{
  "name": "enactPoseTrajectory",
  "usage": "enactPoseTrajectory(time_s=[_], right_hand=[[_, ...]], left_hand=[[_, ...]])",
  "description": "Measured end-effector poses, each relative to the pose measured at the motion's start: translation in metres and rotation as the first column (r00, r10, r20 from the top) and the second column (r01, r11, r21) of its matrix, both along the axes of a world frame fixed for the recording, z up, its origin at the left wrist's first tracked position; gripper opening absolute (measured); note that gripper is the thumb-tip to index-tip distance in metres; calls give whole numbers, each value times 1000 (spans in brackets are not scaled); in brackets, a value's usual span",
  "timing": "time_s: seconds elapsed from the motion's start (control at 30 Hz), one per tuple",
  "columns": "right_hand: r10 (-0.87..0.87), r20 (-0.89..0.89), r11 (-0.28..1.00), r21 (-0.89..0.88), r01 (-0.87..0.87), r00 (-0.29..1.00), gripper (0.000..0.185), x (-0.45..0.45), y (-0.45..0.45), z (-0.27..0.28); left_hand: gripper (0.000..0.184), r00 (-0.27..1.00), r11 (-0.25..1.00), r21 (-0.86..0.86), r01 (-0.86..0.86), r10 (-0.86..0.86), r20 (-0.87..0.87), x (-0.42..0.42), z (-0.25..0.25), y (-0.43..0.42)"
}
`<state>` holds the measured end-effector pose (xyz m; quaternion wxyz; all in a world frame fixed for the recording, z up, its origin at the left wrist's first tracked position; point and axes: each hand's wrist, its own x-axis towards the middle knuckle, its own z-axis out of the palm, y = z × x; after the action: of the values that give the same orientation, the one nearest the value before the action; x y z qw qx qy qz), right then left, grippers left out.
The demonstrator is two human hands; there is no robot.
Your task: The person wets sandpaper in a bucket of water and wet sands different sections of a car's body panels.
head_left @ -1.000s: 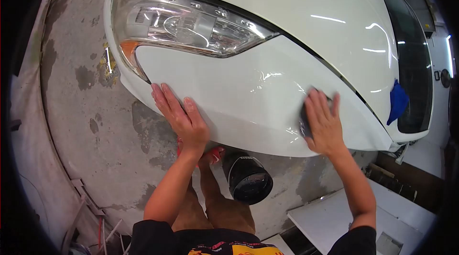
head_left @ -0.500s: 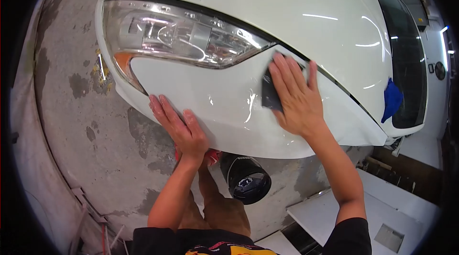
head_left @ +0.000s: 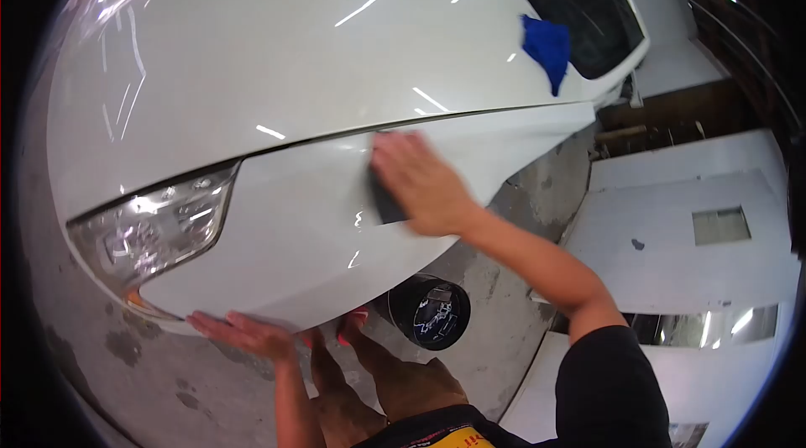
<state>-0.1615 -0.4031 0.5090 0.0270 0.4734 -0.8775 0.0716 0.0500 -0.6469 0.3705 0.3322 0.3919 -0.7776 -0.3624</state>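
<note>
A white car fender (head_left: 285,230) lies below the hood seam, beside the headlight (head_left: 164,225). My right hand (head_left: 420,183), slightly blurred, presses a dark flat pad (head_left: 384,196) against the fender close to the seam; the pad shows along the left side of my fingers. Low on the fender's edge, near the front corner, my left hand (head_left: 243,335) rests with its fingers stretched out and nothing in it. Small wet-looking glints show on the panel left of the pad.
A blue cloth (head_left: 547,52) lies on the hood near the windshield. Under the fender's edge, a black bucket (head_left: 430,314) stands on the concrete floor (head_left: 189,389), right of my feet. White panels (head_left: 663,221) are at the right.
The view has turned and shifted along the car. My right hand moved with the pad from the fender's rear to beside the headlight, then back rearward along the seam. My left hand stays at the lower edge.
</note>
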Motion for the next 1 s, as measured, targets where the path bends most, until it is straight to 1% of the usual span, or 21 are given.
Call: enactPoseTrajectory(time_s=[0.03, 0.1, 0.2, 0.27, 0.3, 0.33, 0.43, 0.5, 0.53, 0.57, 0.6, 0.63, 0.67, 0.77, 0.8, 0.83, 0.87, 0.9, 0.93, 0.97, 1.0], right_hand=[[-10, 33, 996, -91, 13, 999, 81, 4, -11, -9], [84, 46, 991, -108, -79, 995, 78, 5, -65, -7], [235, -8, 956, -182, -232, 972, 80, -3, -40, -4], [71, 20, 993, -92, -69, 997, 83, -6, 36, 3], [-71, -4, 996, 61, 71, 997, 84, -7, 81, 11], [-182, -63, 975, 120, 188, 981, 82, 3, 113, 22], [-293, 45, 902, -318, 292, 955, 80, 36, 100, -23], [-162, 162, 916, -342, 209, 973, 83, 65, 40, -31], [-70, 290, 851, -482, 209, 954, 78, 74, 9, -32], [-57, 165, 876, -465, 129, 985, 73, 87, -10, -30], [-17, 210, 863, -491, 120, 978, 74, 101, -27, -40], [-14, 51, 828, -559, 40, 999, 76, 111, -32, -48], [-12, 79, 800, -598, 57, 997, 73, 113, -19, -60], [-52, 232, 638, -740, 211, 971, 70, 123, 82, -56], [-213, 283, 624, -697, 353, 935, 67, 137, 131, -53], [-384, 345, 515, -690, 508, 857, 61, 157, 174, -64], [-446, 428, 376, -707, 598, 786, 54, 181, 216, -85], [-324, 713, 28, -650, 759, 622, 48, 208, 242, -98], [-63, 996, 33, 59, 998, -57, 46, 252, 283, -133], [-157, 988, -119, -8, 993, -10, 46, 301, 303, -198], [413, 891, -596, 107, 796, 189, 44, 331, 313, -228]], left_hand=[[59, 1000, 1000, -13, 18, -17, 17, 0, -1, -1], [60, 999, 999, -41, 23, -22, 40, 4, -6, -3], [62, 996, 995, -90, 41, -34, 77, 7, -11, -8], [62, 997, 993, -107, 42, -34, 75, 4, -11, -7], [62, 997, 992, -117, 43, -34, 76, 5, -11, -7], [62, 996, 992, -117, 46, -36, 87, 6, -13, -10], [61, 993, 987, -150, 65, -50, 107, 10, -22, -13], [60, 992, 973, -219, 74, -51, 112, 11, -35, -20], [60, 991, 971, -226, 79, -52, 124, 12, -39, -25], [61, 978, 951, -291, 102, -41, 206, 17, -55, -33], [61, 956, 926, -353, 132, -25, 293, 23, -75, -49], [62, 925, 894, -415, 170, 0, 380, 16, -57, -48], [64, 920, 968, -247, 51, 51, 389, 12, -41, -39], [67, 913, 871, -340, 354, -243, 326, -1, -6, -16], [68, 888, 846, -354, 399, -260, 380, -9, 9, 8], [66, 853, 759, -424, 493, -325, 409, -16, 22, 36], [63, 805, 648, -489, 584, -381, 455, -25, 35, 63], [61, 746, 521, -535, 665, -431, 508, -34, 44, 90], [60, 714, 411, -586, 698, -464, 524, -39, 54, 120], [58, 679, 300, -627, 719, -495, 542, -49, 59, 152], [57, 620, 198, -628, 752, -537, 573, -57, 63, 188]])
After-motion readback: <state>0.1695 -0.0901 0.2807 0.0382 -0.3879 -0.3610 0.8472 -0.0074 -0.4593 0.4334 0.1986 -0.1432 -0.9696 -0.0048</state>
